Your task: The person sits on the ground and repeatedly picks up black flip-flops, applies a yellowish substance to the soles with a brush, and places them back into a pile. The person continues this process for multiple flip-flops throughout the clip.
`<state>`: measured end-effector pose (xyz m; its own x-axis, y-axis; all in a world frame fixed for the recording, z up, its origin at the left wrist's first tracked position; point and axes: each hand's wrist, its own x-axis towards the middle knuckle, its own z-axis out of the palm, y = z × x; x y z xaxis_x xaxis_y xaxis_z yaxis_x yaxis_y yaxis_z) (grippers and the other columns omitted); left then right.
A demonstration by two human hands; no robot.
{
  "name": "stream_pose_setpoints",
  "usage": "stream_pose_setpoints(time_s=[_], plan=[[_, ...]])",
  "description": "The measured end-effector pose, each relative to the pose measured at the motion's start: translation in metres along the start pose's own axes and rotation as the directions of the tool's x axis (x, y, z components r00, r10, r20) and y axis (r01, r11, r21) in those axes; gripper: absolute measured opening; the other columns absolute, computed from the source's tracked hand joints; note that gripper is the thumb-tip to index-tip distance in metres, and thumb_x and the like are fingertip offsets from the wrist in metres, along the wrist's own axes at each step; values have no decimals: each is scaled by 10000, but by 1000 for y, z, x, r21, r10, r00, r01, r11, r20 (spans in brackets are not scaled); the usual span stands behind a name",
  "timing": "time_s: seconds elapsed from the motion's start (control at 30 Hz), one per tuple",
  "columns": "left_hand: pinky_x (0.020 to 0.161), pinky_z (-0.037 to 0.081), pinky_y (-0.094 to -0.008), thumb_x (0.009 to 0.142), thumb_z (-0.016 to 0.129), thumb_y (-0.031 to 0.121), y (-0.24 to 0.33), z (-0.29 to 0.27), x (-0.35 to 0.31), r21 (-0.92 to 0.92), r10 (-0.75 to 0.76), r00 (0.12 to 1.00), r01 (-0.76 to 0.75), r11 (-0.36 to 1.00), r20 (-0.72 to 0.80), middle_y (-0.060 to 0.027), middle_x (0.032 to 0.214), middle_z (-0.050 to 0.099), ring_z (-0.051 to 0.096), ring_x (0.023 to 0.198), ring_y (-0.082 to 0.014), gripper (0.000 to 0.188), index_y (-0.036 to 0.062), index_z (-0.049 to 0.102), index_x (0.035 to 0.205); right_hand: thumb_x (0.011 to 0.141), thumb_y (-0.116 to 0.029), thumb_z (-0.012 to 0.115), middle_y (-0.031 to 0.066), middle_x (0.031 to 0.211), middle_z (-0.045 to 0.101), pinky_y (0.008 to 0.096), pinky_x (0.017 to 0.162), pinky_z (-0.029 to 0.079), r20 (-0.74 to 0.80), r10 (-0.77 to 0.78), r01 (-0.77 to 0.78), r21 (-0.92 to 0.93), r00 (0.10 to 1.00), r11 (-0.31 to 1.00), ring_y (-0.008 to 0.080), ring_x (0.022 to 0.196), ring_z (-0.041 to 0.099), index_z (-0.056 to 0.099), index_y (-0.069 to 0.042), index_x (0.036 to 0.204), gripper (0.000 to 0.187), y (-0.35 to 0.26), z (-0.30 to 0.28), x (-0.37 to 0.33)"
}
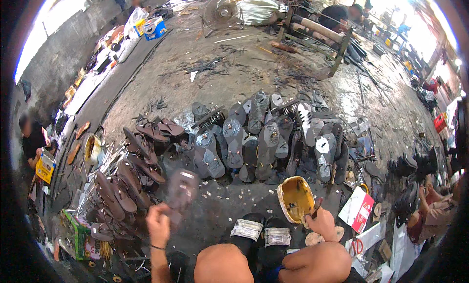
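Two bare knees [222,264] nearest, over near edge of floor [166,85]. Left hand [159,225]: fingers pinch one brown sole [183,189], blurred, by end, maybe keeping top clean. Gray soles [234,136] farther from edge, too heaped to count. One yellow tub [293,186] closer, likely for easy reach. Right hand [321,222]: fingers pinch one dark stick [318,205].

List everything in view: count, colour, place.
Blurred sandal-like piece: one, brown, left hand
Stick: one, dark, right hand
Tub: one, yellow, by right hand
Soles: many, dark, centre
Sandals: several, brown, left
Carton: one, red-white, right of tub
Scissors: one pair, red, lower right
Banded objects: two, black-white, bottom centre
Fan: one, grey, top centre
Boxes: several, blue or yellow, left
Scraps: many, dark, beyond soles
Other people: several, mixed clothing, edges
Hands: two, bare, bottom
Knees: two, bare, bottom
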<state>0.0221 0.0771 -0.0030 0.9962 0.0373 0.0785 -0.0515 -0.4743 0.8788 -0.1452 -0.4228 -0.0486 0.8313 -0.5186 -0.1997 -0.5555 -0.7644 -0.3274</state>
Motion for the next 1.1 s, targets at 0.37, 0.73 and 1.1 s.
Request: stream_pose_setpoints(time_s=[0.37, 0.73, 1.1], plan=[[1016, 449, -436, 832, 736, 245, -44, 150, -92, 168, 6, 923, -77, 983, 385, -157, 1226, 636, 557, 1198, -342, 321, 88, 718, 1111, 847, -301, 710, 219, 880, 717, 450, 711, 539, 238, 14, -58, 181, 971, 982, 370, 780, 700, 686, 0, 1016, 346, 15, -15, -16], [1139, 371, -401, 1038, 498, 427, -6, 246, 0, -412, -257, 657, 682, 605, 709, -173, 1462, 527, 497, 1359, -276, 591, -14, 502, 1432, 921, -132, 737, 76, 1036, 709, 324, 791, 530, -89, -154, 124, 964, 984, 234, 146, 938, 651, 663, 13, 1127, 263, -119, -32, 33], [868, 557, -394, 1068, 417, 393, 79, 237, 19, -634, -302, 702, 712, 302, 645, -90, 1174, 686, 676, 1010, -229, 456, 37, 599, 1288, 866, -96, 757, 122, 972, 725, 364, 784, 539, -386, -394, 542, 709, 834, 452, 240, 876, 703, 714, -1, 958, 139, -167, -12, 60]])
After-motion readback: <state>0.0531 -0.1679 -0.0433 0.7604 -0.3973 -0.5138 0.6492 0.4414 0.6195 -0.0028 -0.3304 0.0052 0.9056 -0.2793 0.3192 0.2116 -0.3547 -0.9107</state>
